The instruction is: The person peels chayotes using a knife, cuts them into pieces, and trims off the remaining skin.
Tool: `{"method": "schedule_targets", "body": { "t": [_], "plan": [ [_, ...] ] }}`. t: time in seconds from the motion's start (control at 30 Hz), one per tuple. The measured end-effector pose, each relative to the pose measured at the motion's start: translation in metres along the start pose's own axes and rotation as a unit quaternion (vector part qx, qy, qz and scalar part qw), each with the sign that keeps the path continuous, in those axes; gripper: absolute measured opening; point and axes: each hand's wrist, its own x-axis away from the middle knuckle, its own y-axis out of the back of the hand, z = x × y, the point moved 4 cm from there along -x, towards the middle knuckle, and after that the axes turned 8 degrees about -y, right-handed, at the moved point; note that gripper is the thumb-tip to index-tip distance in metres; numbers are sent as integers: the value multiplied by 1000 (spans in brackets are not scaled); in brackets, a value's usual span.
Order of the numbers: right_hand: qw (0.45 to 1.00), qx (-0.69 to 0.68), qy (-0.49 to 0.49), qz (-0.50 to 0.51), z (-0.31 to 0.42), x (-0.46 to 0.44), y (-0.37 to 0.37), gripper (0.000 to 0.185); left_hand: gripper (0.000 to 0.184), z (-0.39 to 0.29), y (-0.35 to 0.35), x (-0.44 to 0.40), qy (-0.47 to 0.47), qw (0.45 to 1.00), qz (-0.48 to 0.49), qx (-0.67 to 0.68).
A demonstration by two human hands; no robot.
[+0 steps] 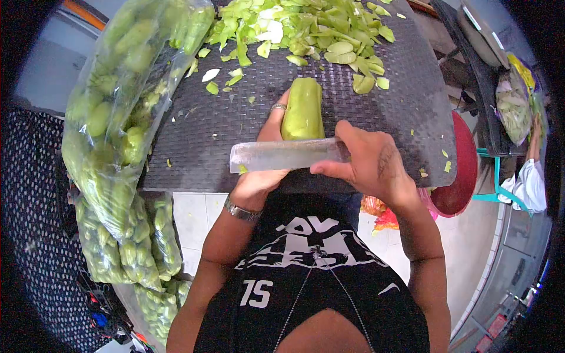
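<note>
A pale green vegetable [303,109], roughly block-shaped with trimmed sides, stands over the near edge of the table. My left hand [272,129], with a ring and a metal wristwatch, grips it from the left and below; part of that hand is hidden behind the blade. Across the vegetable's near end lies a broad-bladed knife [282,155], pointing left. My right hand [371,159] is closed around the knife at its right end, and the handle is mostly covered. Thin green peelings and slices [318,29] are heaped beyond the vegetable.
The dark woven-top table [194,135] bears a large clear bag of green vegetables [112,106] at its left. More filled bags [129,247] stand on the floor below. A red tub [462,165] and a turquoise stool [497,182] are at the right, near another person's white sleeve [529,185].
</note>
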Motion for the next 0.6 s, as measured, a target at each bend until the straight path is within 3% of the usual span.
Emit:
{"method": "schedule_targets", "body": {
  "t": [0.17,0.27,0.47,0.57,0.6],
  "plan": [
    [999,16,16,-26,2,-1,-2,69,94,-3,1,1,27,999,-25,24],
    [1000,2,5,-31,-3,-4,0,69,110,-8,3,11,-53,998,31,15],
    [998,18,-56,-10,-21,-7,9,68,122,-7,3,23,64,994,-18,89],
    [987,-31,-156,-18,-44,-13,20,61,120,-17,-2,26,121,984,31,130],
    [988,1,-155,12,-44,-13,19,68,111,-13,-6,25,127,984,51,116]
  ]
}}
